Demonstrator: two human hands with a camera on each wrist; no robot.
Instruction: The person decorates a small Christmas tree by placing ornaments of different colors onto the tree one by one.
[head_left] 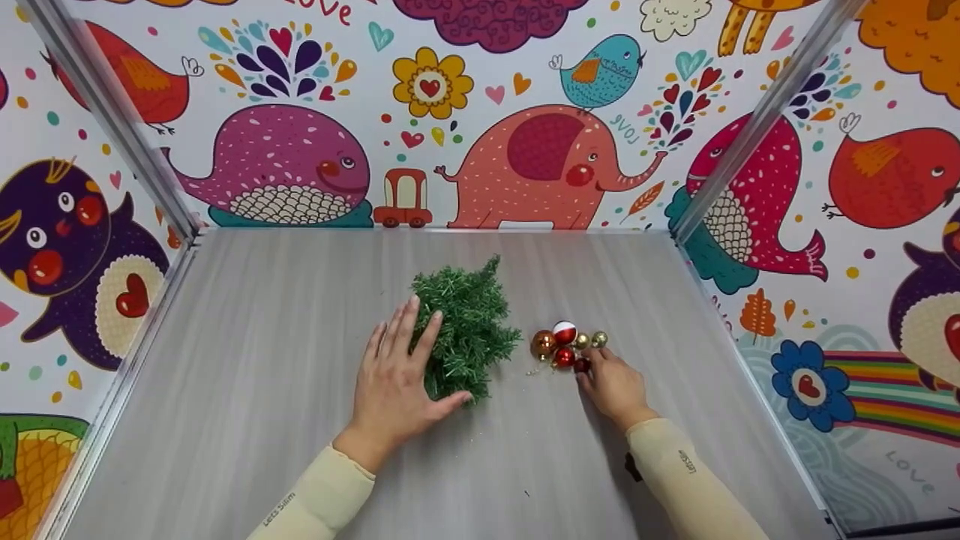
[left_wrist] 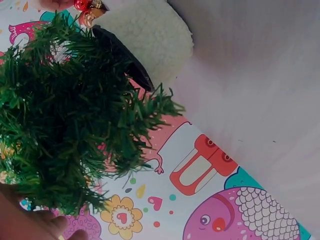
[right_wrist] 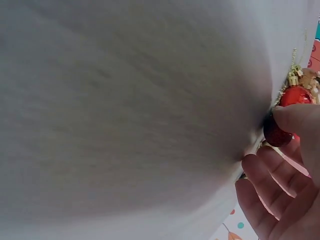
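A small artificial Christmas tree (head_left: 472,330) stands on the table, its green branches hiding its base in the head view. The left wrist view shows its pale pot (left_wrist: 155,37) with a dark top. My left hand (head_left: 394,375) is spread at the tree's left side, fingertips and thumb right at the branches. To the right lies a cluster of baubles: a red-and-white one (head_left: 564,332), a copper one (head_left: 543,343), a shiny red one (head_left: 563,357) and small gold ones (head_left: 599,339). At its near edge my right hand (head_left: 616,384) pinches a dark red bauble (right_wrist: 276,131) between thumb and finger.
The wood-grain table (head_left: 262,337) is bounded by a back wall (head_left: 420,172) and side walls printed with cartoon animals. Metal rails (head_left: 124,127) run along the corners. Thin gold cord (head_left: 533,372) lies beside the baubles.
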